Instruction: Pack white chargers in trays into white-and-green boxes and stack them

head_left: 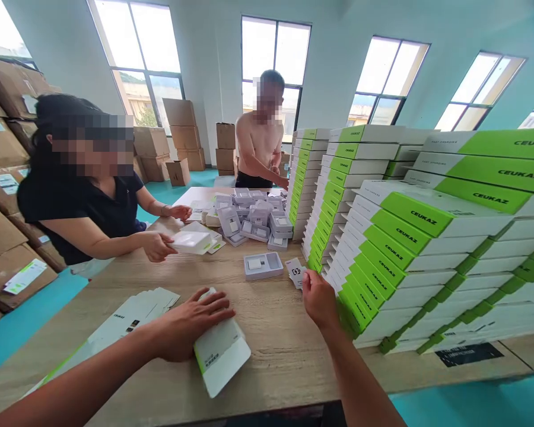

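My left hand (pixel 198 326) lies across a white and green carton (pixel 220 350), its fingers stretched out over the top and its thumb hidden. A rounded flap of the carton sticks out toward me. My right hand (pixel 320 299) is closed on a small white card (pixel 296 273) with a black battery-like symbol, held by its lower right edge. Just beyond the card, a pale plastic tray (pixel 263 265) with a white charger block in one recess sits on the table. Several flat white and green cartons (pixel 133 317) are fanned out left of my left arm.
Tall stacks of green and white boxes (pixel 416 222) line the table's right side. Several filled trays (pixel 253 213) are heaped at the back. A co-worker at the left holds a white tray (pixel 191 242); another person stands behind the table (pixel 289 367). Brown cardboard boxes (pixel 4 160) are stacked left.
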`<state>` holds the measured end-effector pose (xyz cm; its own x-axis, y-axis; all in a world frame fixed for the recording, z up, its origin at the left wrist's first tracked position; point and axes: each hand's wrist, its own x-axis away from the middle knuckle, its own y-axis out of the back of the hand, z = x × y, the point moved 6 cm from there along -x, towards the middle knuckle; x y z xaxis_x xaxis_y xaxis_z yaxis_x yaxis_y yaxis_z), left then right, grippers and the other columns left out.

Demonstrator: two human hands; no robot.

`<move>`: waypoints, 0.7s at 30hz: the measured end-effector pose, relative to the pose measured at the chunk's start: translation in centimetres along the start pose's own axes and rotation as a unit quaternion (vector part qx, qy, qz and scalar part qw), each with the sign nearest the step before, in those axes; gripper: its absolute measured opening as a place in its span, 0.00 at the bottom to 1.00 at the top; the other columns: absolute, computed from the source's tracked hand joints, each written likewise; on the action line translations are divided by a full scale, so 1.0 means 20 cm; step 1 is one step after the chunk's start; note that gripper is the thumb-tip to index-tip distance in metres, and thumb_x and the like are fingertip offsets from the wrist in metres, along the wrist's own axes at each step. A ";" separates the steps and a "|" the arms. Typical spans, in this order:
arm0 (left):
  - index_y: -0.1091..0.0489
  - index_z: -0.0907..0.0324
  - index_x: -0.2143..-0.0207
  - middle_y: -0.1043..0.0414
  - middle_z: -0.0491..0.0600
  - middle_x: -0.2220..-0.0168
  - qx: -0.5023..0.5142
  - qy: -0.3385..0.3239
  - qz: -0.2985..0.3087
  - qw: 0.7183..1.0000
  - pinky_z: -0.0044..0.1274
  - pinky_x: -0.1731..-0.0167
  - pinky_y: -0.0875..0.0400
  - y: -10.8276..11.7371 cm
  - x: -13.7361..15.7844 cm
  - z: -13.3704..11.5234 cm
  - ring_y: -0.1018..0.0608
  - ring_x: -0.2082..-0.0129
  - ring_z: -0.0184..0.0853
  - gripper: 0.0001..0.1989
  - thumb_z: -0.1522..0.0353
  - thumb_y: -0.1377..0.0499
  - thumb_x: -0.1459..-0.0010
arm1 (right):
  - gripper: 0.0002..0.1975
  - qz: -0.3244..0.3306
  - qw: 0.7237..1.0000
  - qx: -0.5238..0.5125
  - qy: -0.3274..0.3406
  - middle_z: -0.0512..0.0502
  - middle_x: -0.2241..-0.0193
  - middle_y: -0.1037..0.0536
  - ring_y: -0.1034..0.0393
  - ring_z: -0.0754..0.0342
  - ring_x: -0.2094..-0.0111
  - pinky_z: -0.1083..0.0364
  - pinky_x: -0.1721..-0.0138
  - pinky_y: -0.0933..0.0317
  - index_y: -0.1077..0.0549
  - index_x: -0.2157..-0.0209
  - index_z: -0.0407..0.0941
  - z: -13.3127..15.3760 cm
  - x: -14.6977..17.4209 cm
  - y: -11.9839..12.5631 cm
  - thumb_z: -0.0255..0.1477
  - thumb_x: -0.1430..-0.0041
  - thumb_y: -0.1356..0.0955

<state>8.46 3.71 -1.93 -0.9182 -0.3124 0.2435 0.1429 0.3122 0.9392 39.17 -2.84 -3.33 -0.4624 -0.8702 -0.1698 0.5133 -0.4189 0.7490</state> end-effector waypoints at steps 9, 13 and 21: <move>0.61 0.53 0.32 0.35 0.56 0.39 0.265 0.023 -0.133 0.955 0.36 0.42 0.31 0.09 0.06 0.14 0.26 0.43 0.51 0.53 0.64 0.35 0.56 | 0.19 0.275 0.902 -0.333 0.011 0.54 0.82 0.27 0.37 0.61 0.84 0.62 0.83 0.48 0.22 0.66 0.43 0.48 0.33 0.07 0.45 0.38 0.31; 0.54 0.52 0.35 0.32 0.52 0.43 0.240 0.033 -0.123 0.962 0.35 0.44 0.31 0.09 0.06 0.08 0.26 0.45 0.50 0.52 0.66 0.32 0.61 | 0.12 0.286 0.920 -0.267 0.034 0.55 0.84 0.28 0.37 0.63 0.86 0.63 0.85 0.49 0.24 0.73 0.43 0.71 0.27 0.05 0.35 0.39 0.31; 0.53 0.51 0.32 0.35 0.54 0.39 0.353 0.013 -0.142 0.925 0.39 0.40 0.34 0.03 0.09 0.13 0.31 0.40 0.54 0.57 0.55 0.27 0.60 | 0.24 0.243 0.954 -0.143 0.098 0.42 0.65 0.16 0.20 0.54 0.72 0.56 0.70 0.28 0.27 0.57 0.42 0.74 0.10 -0.19 0.44 0.27 0.45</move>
<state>5.92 5.74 -1.55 -0.8710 -0.4905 0.0268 -0.3875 0.7197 0.5762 25.49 0.81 2.94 0.0099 -0.9998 0.0162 0.8227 0.0173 0.5682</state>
